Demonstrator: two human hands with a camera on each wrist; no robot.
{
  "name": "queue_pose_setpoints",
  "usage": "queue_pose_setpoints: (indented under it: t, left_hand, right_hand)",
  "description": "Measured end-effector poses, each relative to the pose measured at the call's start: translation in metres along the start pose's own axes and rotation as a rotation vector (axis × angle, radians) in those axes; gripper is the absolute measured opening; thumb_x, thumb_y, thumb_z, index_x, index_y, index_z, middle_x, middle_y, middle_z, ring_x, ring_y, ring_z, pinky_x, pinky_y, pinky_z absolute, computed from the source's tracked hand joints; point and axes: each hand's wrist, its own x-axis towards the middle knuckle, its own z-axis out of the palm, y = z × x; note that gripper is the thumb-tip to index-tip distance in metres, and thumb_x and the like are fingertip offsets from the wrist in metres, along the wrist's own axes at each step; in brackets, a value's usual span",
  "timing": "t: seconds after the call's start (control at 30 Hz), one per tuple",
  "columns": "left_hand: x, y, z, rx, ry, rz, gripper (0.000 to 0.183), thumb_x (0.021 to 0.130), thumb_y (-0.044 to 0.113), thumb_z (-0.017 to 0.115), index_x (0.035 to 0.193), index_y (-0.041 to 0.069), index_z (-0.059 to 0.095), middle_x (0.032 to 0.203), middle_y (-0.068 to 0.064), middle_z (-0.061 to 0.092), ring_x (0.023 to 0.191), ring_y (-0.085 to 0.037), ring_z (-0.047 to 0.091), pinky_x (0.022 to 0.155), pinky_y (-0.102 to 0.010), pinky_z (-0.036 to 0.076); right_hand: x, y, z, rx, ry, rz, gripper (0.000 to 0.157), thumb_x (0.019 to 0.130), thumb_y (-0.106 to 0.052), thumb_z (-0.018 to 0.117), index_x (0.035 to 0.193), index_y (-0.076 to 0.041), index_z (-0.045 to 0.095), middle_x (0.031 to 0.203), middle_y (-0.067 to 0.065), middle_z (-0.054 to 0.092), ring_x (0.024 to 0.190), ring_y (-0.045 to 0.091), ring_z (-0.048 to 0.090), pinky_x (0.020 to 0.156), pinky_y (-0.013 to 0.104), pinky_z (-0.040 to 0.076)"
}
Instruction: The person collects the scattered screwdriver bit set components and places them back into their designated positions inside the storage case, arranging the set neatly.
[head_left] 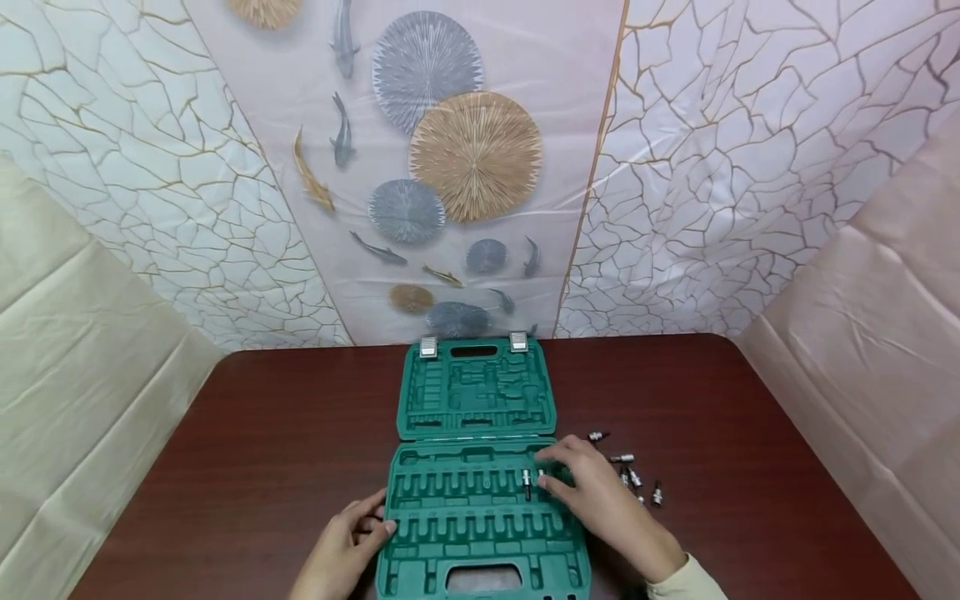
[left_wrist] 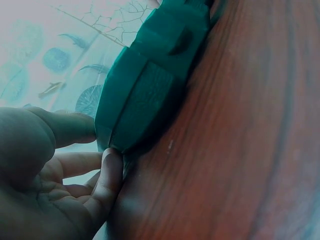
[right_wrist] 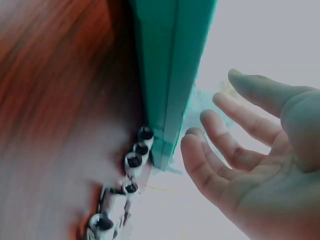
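The right hand [head_left: 592,490] is above the right side of the green case [head_left: 450,502], fingers and thumb apart and slightly bent; the right wrist view shows nothing gripped. The thumb tip is just beside a silver socket [head_left: 542,473]; contact between them cannot be confirmed.

The left hand [head_left: 345,542] grips the left edge of the case, thumb at the rim and fingers bent against the side wall.

The case stands open. Its base [head_left: 480,550] has two rows of moulded slots running left to right. The rear row contains two items, both toward the right end of the case: the socket near the thumb and, just left of it, a bit socket [head_left: 527,483] with a silver body and dark tip. A handle opening is set in the front of the case.

The lid [head_left: 477,428] lies open at the rear of the case, joined by a hinge. It has moulded recesses and two silver latches [head_left: 428,347].

Right of the case, several loose bit sockets [head_left: 657,495] lie on the dark red table [head_left: 300,433]. Behind the case hangs a patterned backdrop [head_left: 525,50].
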Motion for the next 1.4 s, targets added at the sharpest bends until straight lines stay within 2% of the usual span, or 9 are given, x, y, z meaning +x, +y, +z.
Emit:
queue_pose_setpoints:
  t: [0.2, 0.43, 0.53, 0.77, 0.93, 1.17, 1.27, 1.4]
  left_hand:
    - [0.001, 0.001, 0.002, -0.016, -0.008, 0.006, 0.062, 0.104, 0.019, 0.07, 0.153, -0.012, 0.047, 0.114, -0.012, 0.059, 0.092, -0.022, 0.057, 0.073, -0.034, 0.051]
    - [0.0, 0.001, 0.002, -0.004, -0.004, 0.003, 0.063, 0.104, 0.02, 0.07, 0.153, -0.012, 0.046, 0.114, -0.011, 0.059, 0.092, -0.021, 0.057, 0.074, -0.035, 0.051]
    - [-0.001, 0.001, 0.002, -0.002, 0.0, 0.001, 0.063, 0.104, 0.02, 0.07, 0.153, -0.011, 0.047, 0.114, -0.011, 0.059, 0.092, -0.021, 0.057, 0.074, -0.036, 0.051]
    - [-0.002, 0.0, 0.002, 0.0, 0.012, 0.004, 0.062, 0.104, 0.019, 0.07, 0.152, -0.012, 0.047, 0.113, -0.011, 0.058, 0.091, -0.021, 0.057, 0.073, -0.036, 0.051]
    - [-0.004, 0.0, 0.002, -0.002, 0.018, 0.019, 0.061, 0.104, 0.018, 0.07, 0.152, -0.012, 0.048, 0.114, -0.012, 0.058, 0.092, -0.021, 0.057, 0.072, -0.034, 0.051]
    - [-0.003, -0.001, 0.002, 0.001, 0.018, 0.016, 0.061, 0.104, 0.019, 0.071, 0.152, -0.011, 0.048, 0.114, -0.011, 0.059, 0.092, -0.021, 0.057, 0.072, -0.035, 0.051]
    - [-0.002, -0.001, 0.002, 0.002, 0.017, 0.012, 0.061, 0.104, 0.019, 0.071, 0.152, -0.011, 0.048, 0.114, -0.011, 0.059, 0.092, -0.021, 0.057, 0.072, -0.035, 0.051]
    - [-0.002, 0.001, 0.003, 0.003, 0.022, 0.004, 0.061, 0.104, 0.02, 0.071, 0.152, -0.011, 0.049, 0.114, -0.011, 0.059, 0.092, -0.021, 0.057, 0.073, -0.035, 0.051]
  right_hand:
    - [-0.009, 0.011, -0.012, 0.005, 0.083, 0.036, 0.02, 0.096, -0.011, 0.079, 0.116, -0.011, 0.078, 0.109, 0.002, 0.067, 0.098, 0.019, 0.063, 0.077, 0.039, 0.053]
    - [-0.015, 0.029, -0.019, 0.02, 0.125, 0.08, 0.023, 0.096, -0.012, 0.079, 0.119, -0.007, 0.076, 0.108, 0.006, 0.066, 0.09, 0.015, 0.064, 0.074, 0.037, 0.055]
    - [-0.018, 0.036, -0.021, -0.015, 0.145, 0.106, 0.025, 0.096, -0.014, 0.079, 0.119, -0.006, 0.076, 0.111, 0.009, 0.067, 0.093, 0.021, 0.063, 0.076, 0.041, 0.052]
    - [-0.02, 0.053, -0.029, -0.108, 0.185, 0.183, 0.034, 0.095, -0.016, 0.08, 0.123, 0.0, 0.073, 0.116, 0.022, 0.066, 0.111, 0.045, 0.059, 0.09, 0.06, 0.05]
    - [-0.018, 0.062, -0.033, -0.177, 0.169, 0.27, 0.041, 0.096, -0.018, 0.079, 0.125, 0.008, 0.068, 0.114, 0.029, 0.065, 0.111, 0.053, 0.058, 0.091, 0.064, 0.048]
    - [-0.014, 0.069, -0.034, -0.205, 0.168, 0.324, 0.045, 0.095, -0.023, 0.08, 0.117, 0.013, 0.064, 0.099, 0.025, 0.066, 0.092, 0.045, 0.064, 0.081, 0.06, 0.052]
    - [-0.012, 0.069, -0.035, -0.214, 0.143, 0.362, 0.045, 0.095, -0.027, 0.081, 0.109, 0.011, 0.062, 0.091, 0.021, 0.063, 0.079, 0.037, 0.062, 0.068, 0.052, 0.052]
    - [-0.01, 0.069, -0.035, -0.22, 0.111, 0.397, 0.044, 0.094, -0.033, 0.081, 0.097, 0.004, 0.058, 0.08, 0.014, 0.058, 0.066, 0.027, 0.055, 0.057, 0.041, 0.045]
